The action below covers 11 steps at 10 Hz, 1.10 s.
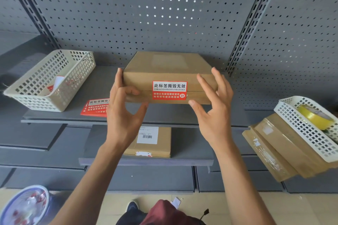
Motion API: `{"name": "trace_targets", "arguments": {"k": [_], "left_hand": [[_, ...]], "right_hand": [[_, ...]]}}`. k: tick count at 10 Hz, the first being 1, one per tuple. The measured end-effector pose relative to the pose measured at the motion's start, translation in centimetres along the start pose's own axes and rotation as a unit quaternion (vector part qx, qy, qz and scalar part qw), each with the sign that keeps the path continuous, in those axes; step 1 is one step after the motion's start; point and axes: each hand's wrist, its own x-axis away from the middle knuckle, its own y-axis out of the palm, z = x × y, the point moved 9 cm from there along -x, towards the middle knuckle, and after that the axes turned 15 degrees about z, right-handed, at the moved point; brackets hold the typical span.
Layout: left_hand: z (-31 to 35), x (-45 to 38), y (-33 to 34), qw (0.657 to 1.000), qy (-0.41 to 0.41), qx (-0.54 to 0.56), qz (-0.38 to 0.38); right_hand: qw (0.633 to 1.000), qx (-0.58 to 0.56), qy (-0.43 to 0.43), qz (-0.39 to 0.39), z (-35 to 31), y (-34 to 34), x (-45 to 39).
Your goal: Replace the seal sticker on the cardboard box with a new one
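Box lies crosswise, sticker facing the person.

The grey shelf carries a cardboard box, a beige basket and red stickers. The lower shelf carries a labelled parcel.

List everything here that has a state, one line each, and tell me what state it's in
cardboard box: closed, on the shelf
seal sticker: stuck across the box's front seam, intact
left hand: fingers on the box's left end
right hand: open, fingers spread by the box's right end
spare stickers: lying flat on the shelf
beige basket: tilted, holding sticker scraps
white basket: holding a yellow tape roll
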Motion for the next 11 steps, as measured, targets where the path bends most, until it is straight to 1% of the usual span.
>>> {"name": "trace_targets", "arguments": {"k": [1,2,3,4,6,8,9,10,11], "left_hand": [[-1.2,0.5,0.2,0.999,-0.028,0.022,0.019],[-1.9,1.0,0.7,0.999,-0.036,0.021,0.021],[-3.1,1.8,1.2,0.998,-0.057,0.005,0.011],[-3.7,2.2,1.5,0.996,-0.079,-0.029,0.003],[-4.1,2.3,1.5,0.999,-0.047,-0.020,-0.001],[-4.4,2.4,1.6,0.999,-0.040,-0.022,-0.018],[-4.3,2.2,1.4,0.999,-0.044,-0.021,-0.023],[-4.2,2.3,1.1,0.999,-0.032,-0.008,-0.031],[-3.9,0.5,-0.1,1.000,-0.008,-0.015,0.011]], "right_hand": [[1.000,0.000,0.002,-0.020,0.9,0.8,1.1],[0.999,0.009,-0.001,-0.032,1.7,1.6,2.1],[0.999,0.016,0.005,-0.042,2.4,2.0,2.7],[0.998,0.040,-0.007,-0.049,2.7,2.2,3.0],[0.992,0.104,-0.045,-0.058,3.2,2.8,3.8],[0.990,0.119,-0.052,-0.058,3.6,2.9,4.2],[0.990,0.116,-0.039,-0.070,4.0,2.3,3.9],[0.995,0.082,-0.008,-0.063,2.8,1.4,3.1],[1.000,0.023,0.008,0.017,0.5,-3.8,-1.1]]}}
